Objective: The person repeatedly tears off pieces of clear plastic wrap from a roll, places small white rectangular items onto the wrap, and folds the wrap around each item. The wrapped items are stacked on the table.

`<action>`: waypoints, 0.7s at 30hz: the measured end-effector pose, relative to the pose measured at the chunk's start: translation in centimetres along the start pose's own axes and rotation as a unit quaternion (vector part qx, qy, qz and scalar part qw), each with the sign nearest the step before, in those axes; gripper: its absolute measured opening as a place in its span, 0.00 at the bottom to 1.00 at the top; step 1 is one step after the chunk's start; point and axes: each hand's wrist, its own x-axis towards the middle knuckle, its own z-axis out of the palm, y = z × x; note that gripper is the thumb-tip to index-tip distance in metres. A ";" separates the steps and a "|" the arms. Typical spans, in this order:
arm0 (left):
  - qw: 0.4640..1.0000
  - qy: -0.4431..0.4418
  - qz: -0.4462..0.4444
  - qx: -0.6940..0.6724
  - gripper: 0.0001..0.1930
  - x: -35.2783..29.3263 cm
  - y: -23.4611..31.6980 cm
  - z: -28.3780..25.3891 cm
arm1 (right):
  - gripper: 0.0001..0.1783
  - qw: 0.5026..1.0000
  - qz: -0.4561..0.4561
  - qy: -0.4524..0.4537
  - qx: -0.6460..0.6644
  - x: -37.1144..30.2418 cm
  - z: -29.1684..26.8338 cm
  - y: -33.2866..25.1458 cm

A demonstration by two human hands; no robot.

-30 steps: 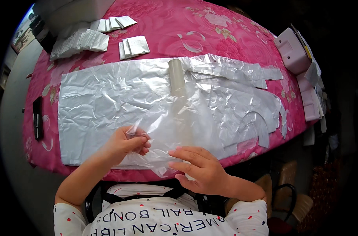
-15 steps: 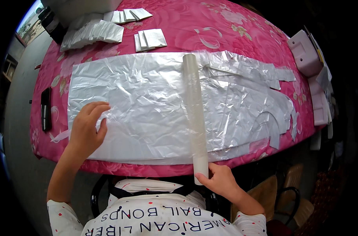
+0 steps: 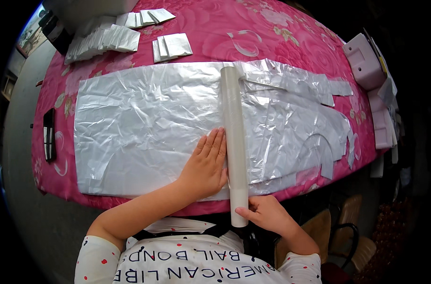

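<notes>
A stack of thin, shiny translucent plastic sheets, apron-like with strap ends at the right [image 3: 144, 118], lies spread across the table. Across it, far to near, rests a long pale tube [image 3: 235, 142], its near end jutting past the table edge. My left hand [image 3: 207, 163] lies flat on the plastic with fingers stretched out, right against the tube's left side. At the near end, my right hand [image 3: 262, 213] grips the tube, thumb on top; its other fingers are partly hidden.
Folded silvery packets [image 3: 104, 42] form a pile at the far left, and a few more packets [image 3: 173, 47] lie near the sheet. A dark jar [image 3: 54, 31] stands behind the pile. A black phone-like object [image 3: 49, 135] lies at left. Pink containers [image 3: 365, 61] stand at right.
My left hand has moved right from the sheet's left part to the tube, flattening on the plastic. My right hand stays at the tube's near end. The view has shifted slightly.
</notes>
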 end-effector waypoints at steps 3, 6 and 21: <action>1.000 -0.009 -0.012 0.018 0.35 0.0 0.4 0.1 | 0.20 1.000 0.013 -0.004 0.014 2.1 -2.6 -2.6; 1.000 -0.008 -0.013 0.021 0.35 0.1 0.5 -0.1 | 0.22 0.998 -0.047 0.031 0.000 6.7 -4.9 -4.0; 1.000 0.010 0.000 0.019 0.36 0.0 0.3 0.3 | 0.22 0.755 -0.382 0.123 0.519 21.5 -9.1 -12.7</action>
